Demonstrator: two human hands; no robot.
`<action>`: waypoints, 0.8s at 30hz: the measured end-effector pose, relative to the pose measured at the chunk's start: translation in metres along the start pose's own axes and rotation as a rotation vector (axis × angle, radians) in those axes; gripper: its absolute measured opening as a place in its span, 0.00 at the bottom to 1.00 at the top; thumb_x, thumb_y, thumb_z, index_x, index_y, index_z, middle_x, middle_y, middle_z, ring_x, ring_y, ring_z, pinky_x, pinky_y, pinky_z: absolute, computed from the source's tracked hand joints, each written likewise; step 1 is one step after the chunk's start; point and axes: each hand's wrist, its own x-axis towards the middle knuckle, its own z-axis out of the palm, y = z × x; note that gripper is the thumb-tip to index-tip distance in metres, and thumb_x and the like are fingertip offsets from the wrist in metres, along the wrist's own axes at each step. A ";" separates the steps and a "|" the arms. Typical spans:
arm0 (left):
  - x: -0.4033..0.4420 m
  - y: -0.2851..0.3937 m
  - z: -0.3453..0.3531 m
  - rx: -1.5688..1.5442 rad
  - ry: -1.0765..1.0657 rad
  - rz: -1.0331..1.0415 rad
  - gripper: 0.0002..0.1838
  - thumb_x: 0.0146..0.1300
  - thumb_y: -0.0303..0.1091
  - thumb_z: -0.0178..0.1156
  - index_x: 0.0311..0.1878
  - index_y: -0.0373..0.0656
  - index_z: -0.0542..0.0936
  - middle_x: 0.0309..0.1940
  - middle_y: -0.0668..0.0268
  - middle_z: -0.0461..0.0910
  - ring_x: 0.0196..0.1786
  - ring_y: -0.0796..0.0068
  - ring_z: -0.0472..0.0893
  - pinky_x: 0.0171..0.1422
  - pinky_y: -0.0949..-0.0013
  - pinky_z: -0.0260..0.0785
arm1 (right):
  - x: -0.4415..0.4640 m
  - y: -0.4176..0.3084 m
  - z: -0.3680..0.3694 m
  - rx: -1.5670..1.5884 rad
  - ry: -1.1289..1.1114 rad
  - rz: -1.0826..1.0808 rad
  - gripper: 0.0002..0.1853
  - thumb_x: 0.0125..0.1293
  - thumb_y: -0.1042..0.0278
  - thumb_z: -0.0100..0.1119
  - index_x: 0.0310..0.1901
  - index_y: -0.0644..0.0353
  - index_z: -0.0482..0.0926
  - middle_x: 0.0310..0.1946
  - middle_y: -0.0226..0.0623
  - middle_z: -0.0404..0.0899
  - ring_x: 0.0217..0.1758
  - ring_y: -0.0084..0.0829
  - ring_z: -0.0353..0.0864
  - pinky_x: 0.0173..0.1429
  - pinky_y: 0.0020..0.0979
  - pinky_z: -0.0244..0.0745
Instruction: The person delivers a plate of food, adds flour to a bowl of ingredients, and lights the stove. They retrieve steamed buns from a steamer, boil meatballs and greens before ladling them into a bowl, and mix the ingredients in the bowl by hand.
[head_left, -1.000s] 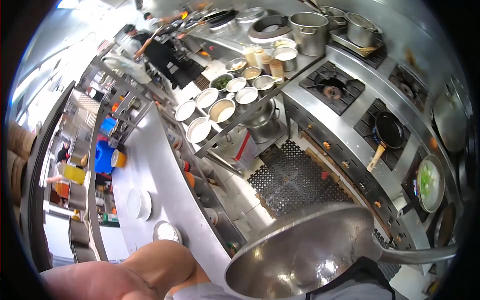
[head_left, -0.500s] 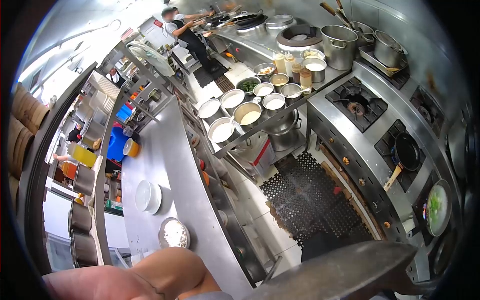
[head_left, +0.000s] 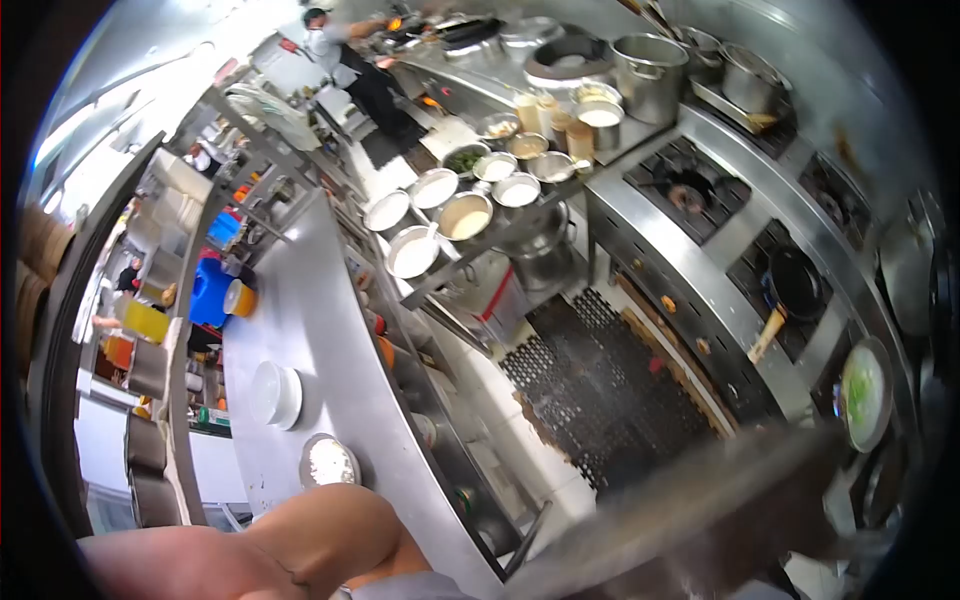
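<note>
My bent left arm (head_left: 330, 530) crosses the bottom left; its hand lies outside the picture. Just beyond the arm, on the steel counter, is a bowl of white crumbly food (head_left: 328, 462), partly covered by it. Farther along stand white bowls (head_left: 276, 394). At the lower right a large dark metal pan (head_left: 690, 510) is raised close to the camera, smeared by motion. What holds the pan is hidden, and my right hand does not show. Behind it, a pan with green pieces (head_left: 863, 393) sits on the stove.
A black frying pan (head_left: 797, 283) rests on the stove (head_left: 690, 240). Several metal pots of sauces (head_left: 465, 216) and squeeze bottles (head_left: 580, 142) crowd a low stand. A perforated black mat (head_left: 610, 385) covers the floor. A co-worker (head_left: 350, 75) stands at the far burners.
The view has turned slightly, so the counter and stove have shifted left and up. The large raised pan has moved and is now blurred. My left arm stays nearly in place.
</note>
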 end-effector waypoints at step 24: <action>0.112 0.093 0.432 -1.038 0.162 0.190 0.14 0.59 0.26 0.47 0.41 0.29 0.79 0.37 0.52 0.80 0.39 0.59 0.78 0.47 0.58 0.72 | -0.092 -0.046 0.593 1.845 0.292 1.728 0.11 0.60 0.74 0.59 0.39 0.59 0.66 0.18 0.33 0.67 0.18 0.26 0.67 0.20 0.32 0.66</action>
